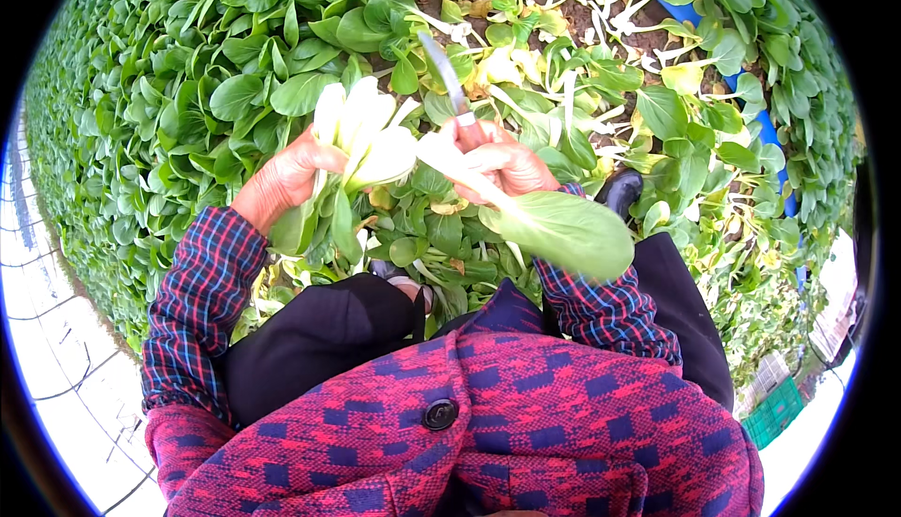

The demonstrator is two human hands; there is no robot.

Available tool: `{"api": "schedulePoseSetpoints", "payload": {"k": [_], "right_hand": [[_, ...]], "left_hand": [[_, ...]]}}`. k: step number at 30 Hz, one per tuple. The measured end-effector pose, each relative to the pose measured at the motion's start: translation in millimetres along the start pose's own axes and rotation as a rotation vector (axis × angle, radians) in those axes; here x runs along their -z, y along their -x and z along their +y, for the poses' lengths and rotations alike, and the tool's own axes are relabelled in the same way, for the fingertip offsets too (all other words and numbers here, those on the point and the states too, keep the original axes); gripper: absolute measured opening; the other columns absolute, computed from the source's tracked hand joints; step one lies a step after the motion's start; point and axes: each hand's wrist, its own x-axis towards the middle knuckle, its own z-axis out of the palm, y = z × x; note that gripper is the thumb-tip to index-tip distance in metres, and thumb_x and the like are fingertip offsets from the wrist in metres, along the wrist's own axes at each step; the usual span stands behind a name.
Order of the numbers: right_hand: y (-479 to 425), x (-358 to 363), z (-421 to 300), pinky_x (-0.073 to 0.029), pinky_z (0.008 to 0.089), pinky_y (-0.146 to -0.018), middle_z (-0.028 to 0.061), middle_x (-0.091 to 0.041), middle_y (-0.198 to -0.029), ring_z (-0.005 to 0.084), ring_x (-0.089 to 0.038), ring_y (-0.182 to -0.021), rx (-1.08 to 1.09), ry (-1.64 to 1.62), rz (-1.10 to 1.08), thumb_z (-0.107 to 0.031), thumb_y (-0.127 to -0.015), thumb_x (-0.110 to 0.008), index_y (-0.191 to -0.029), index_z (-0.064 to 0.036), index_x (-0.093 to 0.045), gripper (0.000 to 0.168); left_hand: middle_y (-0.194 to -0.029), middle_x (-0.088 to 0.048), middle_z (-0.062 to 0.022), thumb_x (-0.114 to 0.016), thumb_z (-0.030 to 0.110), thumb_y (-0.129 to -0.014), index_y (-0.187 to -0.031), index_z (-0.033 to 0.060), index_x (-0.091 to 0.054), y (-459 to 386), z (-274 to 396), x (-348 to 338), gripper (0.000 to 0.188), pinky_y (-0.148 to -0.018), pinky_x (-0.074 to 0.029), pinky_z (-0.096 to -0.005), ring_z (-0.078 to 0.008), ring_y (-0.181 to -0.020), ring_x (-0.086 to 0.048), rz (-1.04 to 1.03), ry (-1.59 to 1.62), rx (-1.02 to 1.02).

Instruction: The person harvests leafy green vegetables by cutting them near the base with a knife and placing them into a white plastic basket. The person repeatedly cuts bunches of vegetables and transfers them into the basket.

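Note:
My left hand grips a bunch of bok choy, its pale stalk bases turned up and its leaves hanging below. In my right hand is a small knife, with the curved metal blade pointing up and away from me. The same hand also holds a single bok choy leaf by its thick white stalk, and the green blade of that leaf hangs over my right sleeve. The stalk's cut end is close beside the bunch. Some of my fingers are hidden behind the stalks.
Dense standing bok choy fills the left. Cut and yellowed leaves litter the soil ahead. A blue strip runs along the right. My shoe rests among leaves. A green crate stands at lower right.

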Motion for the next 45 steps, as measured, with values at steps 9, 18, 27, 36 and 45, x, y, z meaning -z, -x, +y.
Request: {"api": "schedulePoseSetpoints", "payload": {"k": [9,18,27,36,45], "right_hand": [[16.4,41.5,-69.8,-0.042,0.0258,-0.036,0.0099,-0.056,-0.077,0.0117,-0.047,-0.049,0.471,-0.385,-0.315,-0.001,-0.079,-0.056,-0.1,0.004,-0.053,0.021],[-13.1,71.5,-60.4,-0.037,0.0184,-0.05,-0.0049,-0.052,-0.07,0.0041,-0.046,-0.059,0.166,1.34,0.783,-0.023,-0.084,-0.066,-0.104,-0.003,-0.058,0.03],[-105.0,83.9,-42.6,-0.045,0.0482,-0.069,0.026,-0.06,-0.074,0.0418,-0.059,-0.073,0.223,1.727,0.695,-0.034,-0.086,-0.052,-0.082,0.005,-0.056,0.039],[-131.9,94.3,-33.8,-0.047,0.0478,-0.074,0.0259,-0.062,-0.08,0.0411,-0.061,-0.08,0.085,1.863,0.891,-0.032,-0.089,-0.048,-0.093,0.005,-0.056,0.039],[-107.9,91.5,-29.3,-0.045,0.0428,-0.087,0.0247,-0.062,-0.1,0.0371,-0.059,-0.096,-0.38,1.764,0.848,-0.034,-0.089,-0.048,-0.105,0.003,-0.059,0.041]], "left_hand": [[-0.093,-0.064,-0.0105,-0.061,0.001,-0.062,-0.105,-0.0073,-0.057,-71.9,73.4,-47.5,0.045,-0.083,-0.048,-0.0276,-0.017,-0.084,-0.061,-0.004,-0.87,-0.132],[-0.116,-0.052,-0.0249,-0.053,0.008,-0.073,-0.093,-0.0028,-0.057,-127.6,19.1,15.9,0.023,-0.076,-0.051,-0.0445,-0.0368,-0.084,-0.063,0.367,-2.005,-0.015],[-0.119,-0.05,-0.0246,-0.056,0.007,-0.071,-0.093,-0.0031,-0.055,-125.3,-7.8,50.0,0.024,-0.07,-0.051,-0.0446,-0.0366,-0.078,-0.063,0.399,-2.008,-0.337],[-0.125,-0.048,-0.0206,-0.055,0.006,-0.07,-0.1,-0.0012,-0.054,-127.3,-8.2,49.5,0.031,-0.075,-0.05,-0.0441,-0.0357,-0.086,-0.062,0.43,-1.965,-0.205],[-0.089,-0.065,-0.0171,-0.069,0.018,-0.06,-0.094,-0.0008,-0.063,-117.7,18.8,44.3,0.039,-0.084,-0.047,-0.0353,-0.0291,-0.085,-0.063,0.39,-1.351,-0.149]]}}
